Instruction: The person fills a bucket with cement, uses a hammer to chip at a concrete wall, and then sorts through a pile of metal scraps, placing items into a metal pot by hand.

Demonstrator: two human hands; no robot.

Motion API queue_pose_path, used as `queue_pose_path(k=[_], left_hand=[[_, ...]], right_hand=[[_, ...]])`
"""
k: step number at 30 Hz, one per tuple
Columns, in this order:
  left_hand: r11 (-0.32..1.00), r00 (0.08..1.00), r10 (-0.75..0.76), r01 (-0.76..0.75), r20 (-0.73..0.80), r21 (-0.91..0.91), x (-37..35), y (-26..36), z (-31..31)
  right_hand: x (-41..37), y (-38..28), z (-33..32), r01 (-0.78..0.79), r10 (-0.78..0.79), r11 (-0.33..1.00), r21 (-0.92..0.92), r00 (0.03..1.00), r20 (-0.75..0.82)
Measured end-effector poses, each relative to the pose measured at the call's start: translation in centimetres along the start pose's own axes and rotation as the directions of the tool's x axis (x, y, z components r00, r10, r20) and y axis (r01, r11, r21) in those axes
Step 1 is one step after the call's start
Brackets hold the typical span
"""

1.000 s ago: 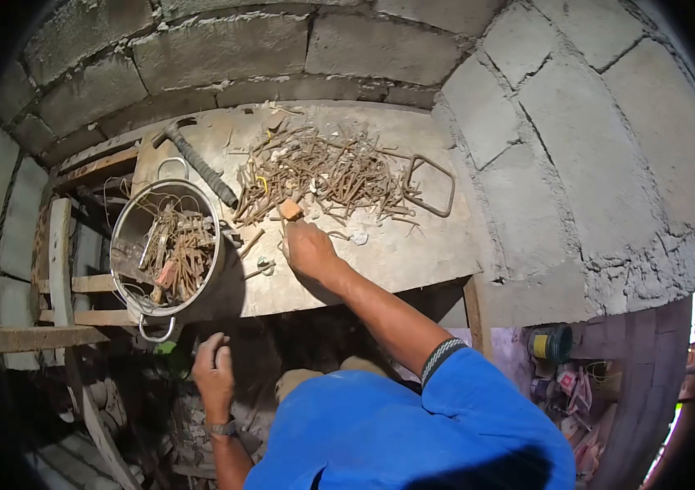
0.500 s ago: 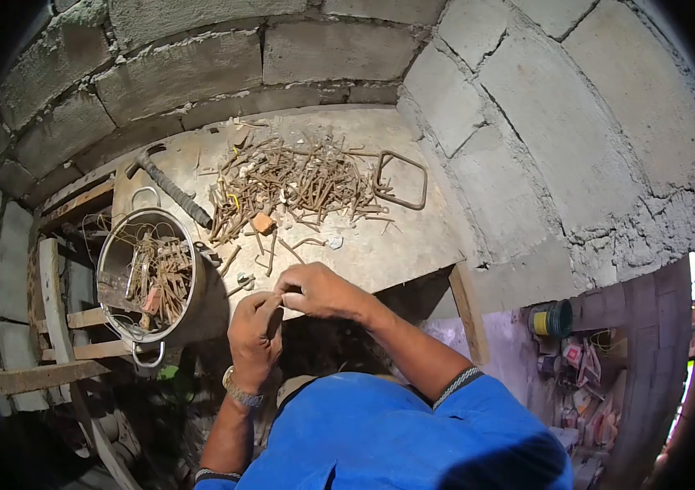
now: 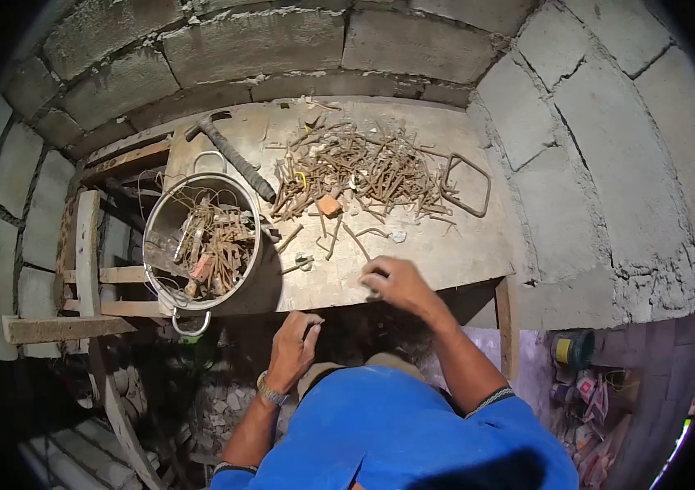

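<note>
The left hand [image 3: 294,347] hangs just below the near edge of the flat wooden bench [image 3: 445,253], its fingers curled tight; I cannot tell what is in it. The right hand [image 3: 396,286] sits at that near edge with bent fingers, and I cannot tell if it holds anything. A few loose rusty bent nails [image 3: 337,237] lie just past it. One round silver metal pot [image 3: 169,224] sits at the left edge. Farther back are one small orange block [image 3: 329,206], one big heap of rusty nails [image 3: 364,163], too many to count, one hammer with a black handle [image 3: 237,163] and one rusty wire bent into a square [image 3: 486,192].
</note>
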State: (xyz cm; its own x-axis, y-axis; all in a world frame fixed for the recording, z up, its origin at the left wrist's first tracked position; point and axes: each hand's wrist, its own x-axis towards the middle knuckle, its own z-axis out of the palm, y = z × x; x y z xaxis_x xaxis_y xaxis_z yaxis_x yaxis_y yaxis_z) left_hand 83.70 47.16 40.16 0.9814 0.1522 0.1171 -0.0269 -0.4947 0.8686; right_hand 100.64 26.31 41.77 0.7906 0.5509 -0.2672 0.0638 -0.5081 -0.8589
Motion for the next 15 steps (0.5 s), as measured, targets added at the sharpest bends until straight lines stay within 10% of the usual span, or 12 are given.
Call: queue_pose_path(k=[8, 12, 15], left_hand=[[0.936, 0.902, -0.349, 0.346, -0.253, -0.055, -7.6, -6.2, -3.2], [0.874, 0.663, -0.409, 0.483, -0.627, -0.060, -10.2, -8.6, -9.0], [0.852, 0.423, -0.518, 0.334, -0.744, -0.403, -11.6, -11.8, -13.8]], right_hand=[[3.9, 6.2, -10.4, -0.028, -0.267, 0.917, -0.397, 0.696, -0.666], [6.1, 10.9, -17.2, -0.509, -0.095, 0.730, -0.456, 0.585, -0.805], [7.3, 13.2, -19.1, -0.668, 0.076, 0.593, -0.449, 0.602, -0.795]])
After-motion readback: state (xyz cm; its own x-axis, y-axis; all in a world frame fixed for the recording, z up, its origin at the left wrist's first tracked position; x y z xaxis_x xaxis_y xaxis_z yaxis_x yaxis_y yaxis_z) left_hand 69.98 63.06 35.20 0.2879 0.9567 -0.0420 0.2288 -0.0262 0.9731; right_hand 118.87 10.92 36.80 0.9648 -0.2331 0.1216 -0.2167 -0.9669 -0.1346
